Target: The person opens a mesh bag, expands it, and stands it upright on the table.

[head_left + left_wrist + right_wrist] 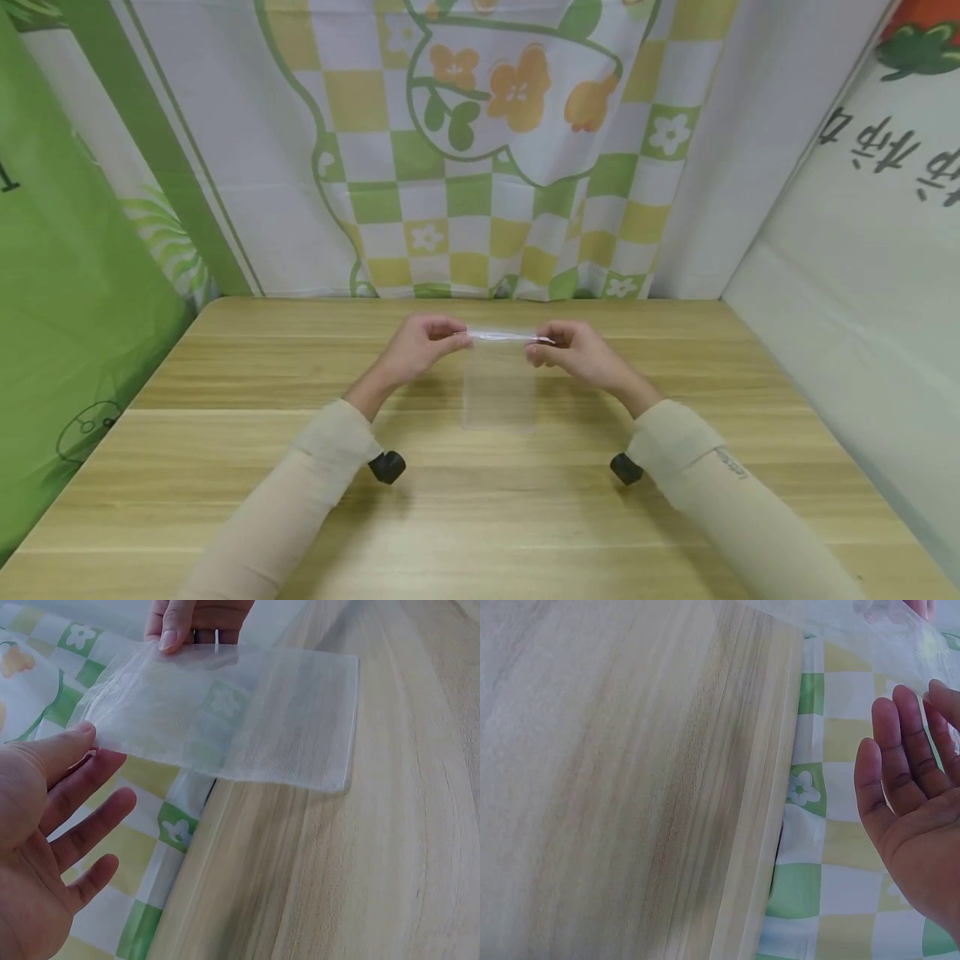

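A small sheer white mesh pouch (499,387) hangs between the two hands over the wooden table, its gathered top edge stretched level. At the top left corner the left hand (426,343) pinches it between thumb and forefinger; the other fingers stand loosely apart in the left wrist view. Opposite, the right hand (573,353) pinches the top right corner in the same way. In the left wrist view the see-through mesh (247,720) looks flat, with nothing visible inside it. Only a corner of the mesh (832,622) shows in the right wrist view, beyond the right hand (922,787).
The wooden table (480,517) spreads under both forearms. A checkered, flowered curtain (465,200) hangs along its far edge. Green cloth (82,275) stands at the left and a pale printed cloth (847,275) at the right. Black wrist devices (387,467) jut from the sleeves.
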`<state>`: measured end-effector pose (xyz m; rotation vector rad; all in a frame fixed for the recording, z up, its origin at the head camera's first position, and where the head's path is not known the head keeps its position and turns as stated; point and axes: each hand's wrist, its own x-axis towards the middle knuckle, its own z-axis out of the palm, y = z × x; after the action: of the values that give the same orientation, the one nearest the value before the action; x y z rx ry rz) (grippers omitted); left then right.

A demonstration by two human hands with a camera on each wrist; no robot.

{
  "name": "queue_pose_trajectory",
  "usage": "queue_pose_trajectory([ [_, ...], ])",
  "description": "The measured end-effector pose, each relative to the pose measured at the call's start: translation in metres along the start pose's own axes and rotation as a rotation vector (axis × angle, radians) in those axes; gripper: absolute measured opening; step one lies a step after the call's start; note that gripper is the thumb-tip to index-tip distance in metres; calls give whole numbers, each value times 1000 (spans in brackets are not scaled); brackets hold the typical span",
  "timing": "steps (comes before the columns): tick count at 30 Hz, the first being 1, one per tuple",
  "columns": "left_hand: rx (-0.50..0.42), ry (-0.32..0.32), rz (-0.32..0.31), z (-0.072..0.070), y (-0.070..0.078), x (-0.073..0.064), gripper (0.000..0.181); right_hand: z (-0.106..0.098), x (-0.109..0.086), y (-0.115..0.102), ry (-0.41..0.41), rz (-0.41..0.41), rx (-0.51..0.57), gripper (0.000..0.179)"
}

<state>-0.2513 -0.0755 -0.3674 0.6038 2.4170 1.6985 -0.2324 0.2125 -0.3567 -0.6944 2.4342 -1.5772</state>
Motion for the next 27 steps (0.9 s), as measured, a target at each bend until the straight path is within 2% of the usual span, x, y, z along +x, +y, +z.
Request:
queue_pose_trajectory([
  [5,-25,35,-17,2,3,0,24,-1,-1,1,7,3,3,14],
  [13,-115,59,32,3,6,0,20,-2,-6,0,-17,43,18,21],
  [20,-180,75,32,2,2,0,25,5,-7,9,-67,49,-14,18],
  [27,-234,118,14,0,-1,-1,28,12,-9,10,-77,72,22,15],
])
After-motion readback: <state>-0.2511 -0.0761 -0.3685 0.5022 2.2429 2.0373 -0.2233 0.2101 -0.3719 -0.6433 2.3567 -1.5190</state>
